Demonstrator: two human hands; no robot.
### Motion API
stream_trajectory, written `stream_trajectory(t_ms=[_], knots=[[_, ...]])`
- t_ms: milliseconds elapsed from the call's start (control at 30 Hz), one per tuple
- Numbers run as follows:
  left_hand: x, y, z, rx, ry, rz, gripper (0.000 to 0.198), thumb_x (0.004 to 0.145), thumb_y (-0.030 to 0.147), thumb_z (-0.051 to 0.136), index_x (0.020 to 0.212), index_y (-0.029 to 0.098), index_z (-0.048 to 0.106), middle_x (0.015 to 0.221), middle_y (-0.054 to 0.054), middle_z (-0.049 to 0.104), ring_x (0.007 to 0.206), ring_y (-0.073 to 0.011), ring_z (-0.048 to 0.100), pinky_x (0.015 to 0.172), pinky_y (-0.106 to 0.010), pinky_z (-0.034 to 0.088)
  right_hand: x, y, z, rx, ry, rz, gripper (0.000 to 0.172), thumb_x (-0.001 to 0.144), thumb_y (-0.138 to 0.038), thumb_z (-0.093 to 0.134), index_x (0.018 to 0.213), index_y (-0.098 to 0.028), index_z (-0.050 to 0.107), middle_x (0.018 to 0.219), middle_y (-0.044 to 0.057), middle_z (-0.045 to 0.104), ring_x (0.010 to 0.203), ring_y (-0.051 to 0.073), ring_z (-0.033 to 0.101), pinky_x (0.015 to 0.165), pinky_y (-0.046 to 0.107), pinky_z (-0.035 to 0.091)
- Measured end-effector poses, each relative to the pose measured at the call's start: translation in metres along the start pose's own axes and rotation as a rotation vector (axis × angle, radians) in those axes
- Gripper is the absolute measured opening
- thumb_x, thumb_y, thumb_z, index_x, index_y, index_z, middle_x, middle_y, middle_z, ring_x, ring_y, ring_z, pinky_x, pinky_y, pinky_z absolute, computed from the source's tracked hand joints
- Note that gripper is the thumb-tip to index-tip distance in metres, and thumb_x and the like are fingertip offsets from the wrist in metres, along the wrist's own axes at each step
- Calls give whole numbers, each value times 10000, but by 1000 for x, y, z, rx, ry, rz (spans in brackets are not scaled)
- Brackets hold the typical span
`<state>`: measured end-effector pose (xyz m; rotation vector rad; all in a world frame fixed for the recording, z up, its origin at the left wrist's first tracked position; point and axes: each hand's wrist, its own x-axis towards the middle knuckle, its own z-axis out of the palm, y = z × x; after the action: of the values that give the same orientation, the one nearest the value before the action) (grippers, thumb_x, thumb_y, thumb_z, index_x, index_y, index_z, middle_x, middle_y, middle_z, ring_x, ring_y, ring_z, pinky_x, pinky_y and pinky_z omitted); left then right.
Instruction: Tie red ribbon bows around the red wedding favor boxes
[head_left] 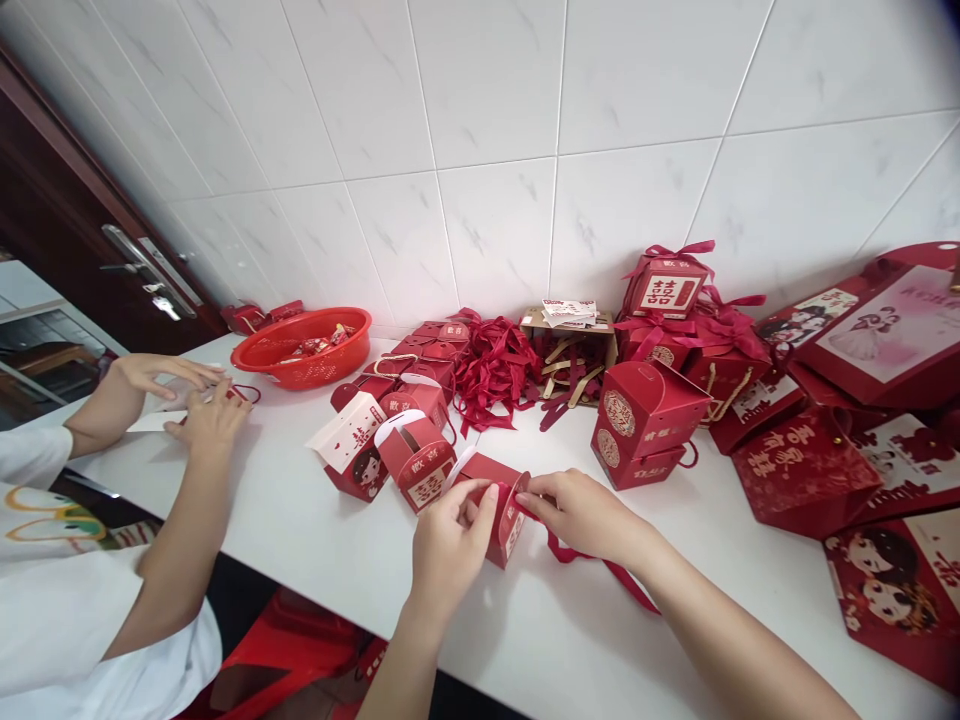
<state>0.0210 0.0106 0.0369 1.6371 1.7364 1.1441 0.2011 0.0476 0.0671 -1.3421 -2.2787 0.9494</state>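
Observation:
A small red gift box [491, 467] stands on the white table between my two hands. My left hand [450, 550] is closed at its near left side, thumb and forefinger at the top edge. My right hand [577, 512] pinches a red ribbon [626, 585] against the box's right end. The ribbon's loose tail trails over the table beneath my right wrist. Just left of this box are two more gift boxes, one with a double-happiness label [426, 478] and one with a cartoon figure [358, 450]. What my left fingertips grip is partly hidden.
A heap of red ribbons [495, 365] lies by the wall, beside an open carton [577, 350] of strips. Finished-looking boxes [651, 420] and large red bags [806, 465] crowd the right. At left, a co-worker's hands [206, 415] work near a red plastic basket [322, 372].

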Motion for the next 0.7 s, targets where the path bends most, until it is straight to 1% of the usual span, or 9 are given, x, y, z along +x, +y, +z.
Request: stream_trajectory(t_ms=[100, 167, 200, 267, 300, 400, 500, 600, 700], knots=[[9, 7, -4, 10, -20, 16, 279, 848, 440, 585, 789, 185, 682, 531, 35, 497, 518, -127, 480, 518, -226, 395, -1, 2, -3, -44, 40, 40, 322, 933, -393, 488, 714, -219, 645, 607, -13, 546, 577, 135, 453, 565, 259, 320], [14, 17, -9, 2, -15, 60, 252, 855, 405, 582, 761, 188, 671, 531, 41, 492, 519, -116, 469, 531, -222, 393, 0, 6, -7, -33, 116, 30, 282, 874, -486, 579, 838, -226, 683, 728, 13, 594, 660, 160, 523, 614, 274, 380], [16, 23, -12, -6, -5, 95, 232, 858, 386, 582, 769, 191, 671, 535, 45, 496, 522, -112, 470, 543, -219, 397, 1, 7, -9, 2, 158, -1, 308, 841, -514, 620, 933, -228, 686, 827, 33, 613, 729, 176, 557, 659, 287, 414], [19, 36, -19, -24, 16, 176, 190, 859, 349, 589, 784, 194, 668, 538, 52, 504, 519, -102, 471, 555, -212, 404, 5, 8, -10, 126, 207, -111, 386, 824, -507, 652, 1096, -233, 652, 1016, 68, 615, 880, 200, 588, 754, 312, 455], [20, 42, -23, -34, 18, 210, 171, 859, 333, 594, 787, 196, 667, 534, 55, 505, 513, -99, 470, 552, -209, 406, 8, 7, -10, 208, 204, -184, 372, 839, -477, 646, 1121, -235, 640, 1063, 71, 613, 930, 200, 589, 792, 316, 463], [17, 49, -32, -71, -7, 257, 147, 864, 323, 600, 812, 205, 670, 585, 46, 566, 529, -98, 497, 558, -207, 421, 10, -3, -9, 429, 127, -370, 193, 874, -381, 628, 965, -215, 670, 968, 40, 646, 906, 174, 598, 834, 311, 474], [10, 36, -36, -73, 103, 257, 171, 875, 364, 589, 910, 210, 657, 775, 0, 637, 676, -129, 570, 645, -228, 468, -2, -14, -13, 569, 111, -413, 145, 870, -334, 649, 818, -199, 663, 835, 19, 669, 795, 158, 617, 788, 310, 496], [3, 8, -31, -5, 275, 204, 228, 860, 405, 595, 954, 198, 613, 917, -49, 614, 834, -177, 594, 743, -276, 504, -28, -20, -28, 699, 185, -511, 49, 839, -256, 710, 837, -219, 678, 803, 21, 711, 752, 164, 651, 713, 311, 510], [1, -16, -21, 27, 275, 128, 292, 838, 422, 613, 1018, 196, 571, 1011, -81, 612, 944, -217, 603, 834, -338, 517, -59, -23, -41, 761, 340, -681, 167, 794, -246, 769, 938, -287, 693, 716, -9, 724, 650, 157, 660, 697, 325, 501]])
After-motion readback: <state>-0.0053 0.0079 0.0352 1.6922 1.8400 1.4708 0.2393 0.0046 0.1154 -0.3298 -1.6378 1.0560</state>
